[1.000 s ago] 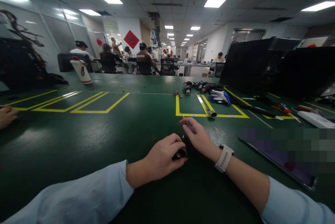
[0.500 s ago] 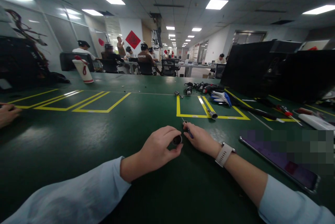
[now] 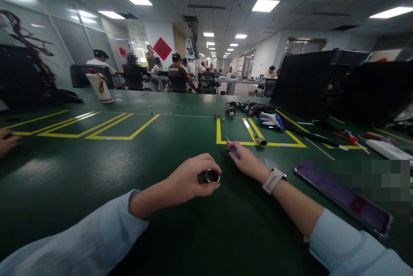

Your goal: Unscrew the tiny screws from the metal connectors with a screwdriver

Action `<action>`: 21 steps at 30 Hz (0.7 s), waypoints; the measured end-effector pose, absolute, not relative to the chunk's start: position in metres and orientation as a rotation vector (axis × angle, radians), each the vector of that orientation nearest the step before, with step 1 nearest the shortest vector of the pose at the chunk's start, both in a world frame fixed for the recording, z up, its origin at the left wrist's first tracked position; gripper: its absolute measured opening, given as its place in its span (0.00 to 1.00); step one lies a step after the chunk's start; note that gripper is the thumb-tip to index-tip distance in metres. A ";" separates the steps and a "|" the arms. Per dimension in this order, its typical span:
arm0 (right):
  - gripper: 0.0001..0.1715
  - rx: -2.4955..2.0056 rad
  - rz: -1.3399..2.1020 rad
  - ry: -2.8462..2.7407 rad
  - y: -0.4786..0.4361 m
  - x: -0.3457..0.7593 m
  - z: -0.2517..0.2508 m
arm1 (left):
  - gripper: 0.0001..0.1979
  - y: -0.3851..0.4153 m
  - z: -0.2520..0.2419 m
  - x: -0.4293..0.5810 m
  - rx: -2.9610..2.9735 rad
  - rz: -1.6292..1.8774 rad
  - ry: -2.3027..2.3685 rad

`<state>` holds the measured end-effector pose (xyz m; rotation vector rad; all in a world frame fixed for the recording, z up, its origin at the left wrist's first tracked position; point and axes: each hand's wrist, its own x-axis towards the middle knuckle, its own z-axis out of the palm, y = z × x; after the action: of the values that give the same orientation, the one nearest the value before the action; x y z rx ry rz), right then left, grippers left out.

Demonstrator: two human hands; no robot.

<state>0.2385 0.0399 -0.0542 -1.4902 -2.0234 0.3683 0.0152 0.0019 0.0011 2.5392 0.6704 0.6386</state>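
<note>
Between thumb and fingers, my left hand (image 3: 189, 178) grips a short round metal connector shell (image 3: 212, 176), its dark hollow end facing up toward me. To the right and slightly farther off, my right hand (image 3: 248, 161) is closed on a small screwdriver (image 3: 235, 152) with a bluish-purple handle and a thin shaft pointing away. A small dark piece (image 3: 228, 151) shows at the fingertips; I cannot tell what it is. The hands are apart. Beyond the right hand, a silver metal connector (image 3: 260, 141) lies on the yellow tape (image 3: 238, 142).
Past the tape lie small metal parts (image 3: 217, 115), several dark connectors (image 3: 245, 107) and a blue-and-white glove (image 3: 271, 121). At right are a phone (image 3: 343, 198) and a red-handled screwdriver (image 3: 350, 136). A paper cup (image 3: 100, 87) stands far left. Another person's hand (image 3: 8, 142) rests at the left edge.
My left hand has drawn left with the connector shell, turning its opening more upward. My right hand has shifted slightly away, and the gap between the hands is wider.
</note>
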 end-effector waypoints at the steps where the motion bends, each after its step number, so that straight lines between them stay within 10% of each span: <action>1: 0.10 -1.476 0.370 -2.045 0.040 0.237 -0.055 | 0.11 0.001 -0.003 0.017 2.493 0.629 0.663; 21: 0.09 -1.541 0.091 -2.316 0.049 0.255 -0.048 | 0.11 0.005 -0.017 0.014 2.500 0.376 0.751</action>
<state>0.2550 0.0494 -0.0482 -1.5413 -2.3155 0.0908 0.0140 0.0055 -0.0171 2.5004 0.7507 0.3757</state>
